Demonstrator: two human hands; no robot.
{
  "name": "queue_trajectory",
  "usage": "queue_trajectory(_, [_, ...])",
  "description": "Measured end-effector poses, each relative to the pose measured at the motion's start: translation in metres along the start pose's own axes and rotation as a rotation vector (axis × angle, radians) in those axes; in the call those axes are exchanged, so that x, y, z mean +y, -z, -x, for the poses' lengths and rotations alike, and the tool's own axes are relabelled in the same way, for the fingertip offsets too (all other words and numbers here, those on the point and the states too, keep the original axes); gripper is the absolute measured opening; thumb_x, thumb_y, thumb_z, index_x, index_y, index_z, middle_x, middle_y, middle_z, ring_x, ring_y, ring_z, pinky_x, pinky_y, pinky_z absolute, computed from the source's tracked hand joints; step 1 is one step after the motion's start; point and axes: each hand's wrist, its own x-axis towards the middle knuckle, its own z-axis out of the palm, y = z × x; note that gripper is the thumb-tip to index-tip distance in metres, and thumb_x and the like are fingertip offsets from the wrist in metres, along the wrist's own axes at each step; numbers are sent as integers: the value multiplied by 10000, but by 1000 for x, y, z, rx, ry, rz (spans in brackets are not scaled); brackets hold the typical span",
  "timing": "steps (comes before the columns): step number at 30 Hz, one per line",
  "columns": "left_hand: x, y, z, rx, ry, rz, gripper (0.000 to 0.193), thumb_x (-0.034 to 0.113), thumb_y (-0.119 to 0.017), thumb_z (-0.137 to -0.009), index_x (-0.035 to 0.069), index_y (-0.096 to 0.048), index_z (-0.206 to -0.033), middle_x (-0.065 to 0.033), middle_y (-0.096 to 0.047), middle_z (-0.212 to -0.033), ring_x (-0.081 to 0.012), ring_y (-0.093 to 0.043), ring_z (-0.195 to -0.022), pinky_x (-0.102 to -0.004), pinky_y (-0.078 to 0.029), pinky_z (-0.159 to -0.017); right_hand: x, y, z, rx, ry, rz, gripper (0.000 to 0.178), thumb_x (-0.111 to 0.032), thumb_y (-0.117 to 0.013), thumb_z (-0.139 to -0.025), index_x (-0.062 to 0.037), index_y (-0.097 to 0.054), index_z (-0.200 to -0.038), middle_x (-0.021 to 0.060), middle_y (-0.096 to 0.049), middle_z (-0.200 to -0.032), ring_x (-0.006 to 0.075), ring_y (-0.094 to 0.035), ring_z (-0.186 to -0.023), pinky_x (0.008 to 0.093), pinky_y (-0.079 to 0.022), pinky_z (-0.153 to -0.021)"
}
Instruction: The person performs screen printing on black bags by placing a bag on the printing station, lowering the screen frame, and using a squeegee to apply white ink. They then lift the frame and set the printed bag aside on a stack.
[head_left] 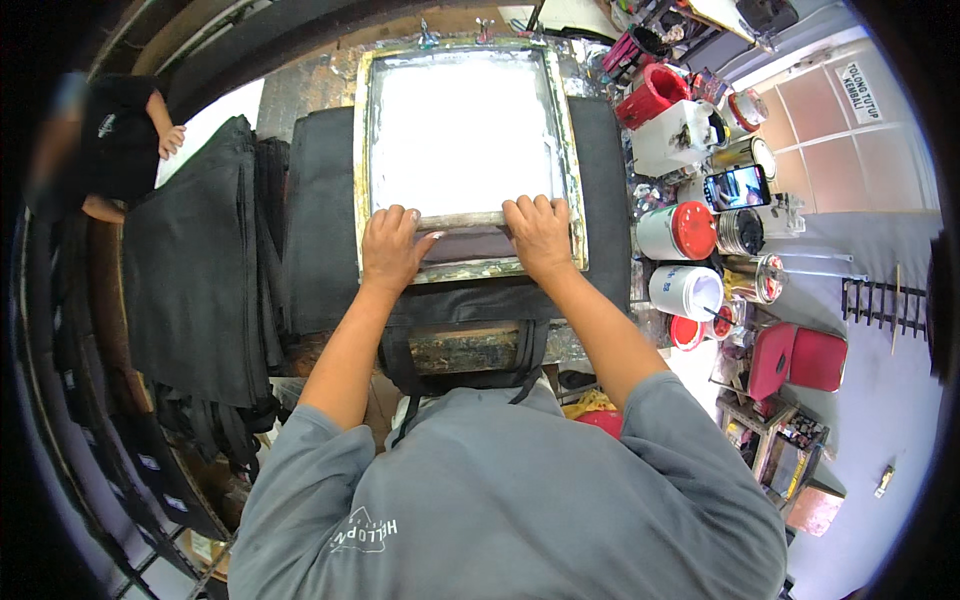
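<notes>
A screen-printing frame with a worn, paint-spotted rim lies on a black fabric bag. Bright white covers most of its mesh, and a darker strip shows at the near end. Across that near part lies a squeegee, a long narrow bar. My left hand grips its left end, the thumb pointing inward. At the other end my right hand has its fingers curled over the bar. The squeegee's lower edge cannot be made out. Bag handles hang off the table's near edge.
Black bags are stacked at the left, near another person's hand. Along the right stand a red container, a white jug, a phone, a red-lidded tub and a white tub. Clamps sit at the frame's far edge.
</notes>
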Motion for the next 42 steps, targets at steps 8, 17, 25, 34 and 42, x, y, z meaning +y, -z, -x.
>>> queue_trajectory(8, [-32, 17, 91, -166, 431, -87, 938, 603, -915, -588, 40, -659, -1293, -118, -552, -1186, -304, -494, -1126, -506, -337, -1015, -23, 15, 40, -50, -90, -150, 249, -188, -672, -884, -132, -598, -1115, 70, -554, -1047, 255, -546, -1043, 505, -342, -991])
queue_trajectory(17, [-12, 84, 60, 287, 550, 572, 781, 259, -952, -697, 28, -643, -1377, -89, -695, -1024, -214, -658, -944, -335, -513, -837, -18, 117, -2, 44, -106, -130, 481, -508, -658, -917, -82, -619, -1135, 110, -570, -1095, 297, -527, -1075, 549, -291, -1014])
queue_trajectory(25, [-108, 56, 68, 8, 699, -144, 846, 506, -725, -918, -86, -462, -1462, -279, -552, -1327, -434, -557, -1215, -505, -468, -1026, 53, 215, -175, 334, -21, 17, 594, -640, -548, -955, -67, -703, -930, 142, -720, -909, 325, -675, -928, 532, -396, -845])
queue_trajectory(34, [-99, 50, 71, -199, 912, -276, 677, 398, -870, -781, -13, -630, -1263, -244, -638, -1182, -445, -635, -1107, -505, -530, -945, 56, 254, -202, 220, -107, -115, 612, -600, -511, -975, -21, -686, -876, 202, -678, -858, 346, -647, -879, 501, -425, -853])
queue_trajectory(42, [-103, 111, 16, 254, 425, 57, 349, 270, -681, -970, -69, -639, -900, -315, -646, -889, -492, -665, -856, -476, -501, -720, 57, 248, -189, 250, -107, -115, 646, -645, -525, -950, -27, -696, -879, 222, -692, -897, 377, -657, -920, 530, -427, -901])
